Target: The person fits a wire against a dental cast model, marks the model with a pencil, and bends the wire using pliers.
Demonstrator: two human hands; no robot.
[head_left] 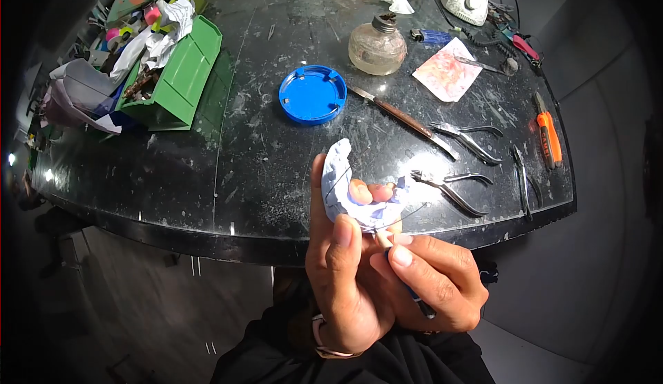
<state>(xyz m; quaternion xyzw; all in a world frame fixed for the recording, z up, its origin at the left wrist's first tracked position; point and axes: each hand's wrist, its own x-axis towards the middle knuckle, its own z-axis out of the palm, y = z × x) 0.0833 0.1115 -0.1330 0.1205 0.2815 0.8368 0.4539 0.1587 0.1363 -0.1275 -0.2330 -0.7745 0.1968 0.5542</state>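
A pale horseshoe-shaped dental cast (335, 185) is held up over the table's front edge. My left hand (340, 280) is closed around it, thumb on the near side and fingertips showing inside the arch. Thin dark lines, which look like wire or drawn marks, cross the cast, and one sticks out to its right. My right hand (442, 280) pinches a slim dark-blue pencil (417, 300) with a pale, tapered front. Its tip is at the underside of the cast's front; whether it touches cannot be made out.
Pliers (452, 189), more pliers (469, 139) and a wooden-handled knife (400, 116) lie beyond the cast. A blue round lid (312, 95), a glass spirit burner (377, 47) and an orange cutter (549, 139) are farther out. A green bin (186, 80) overflows with scraps at left.
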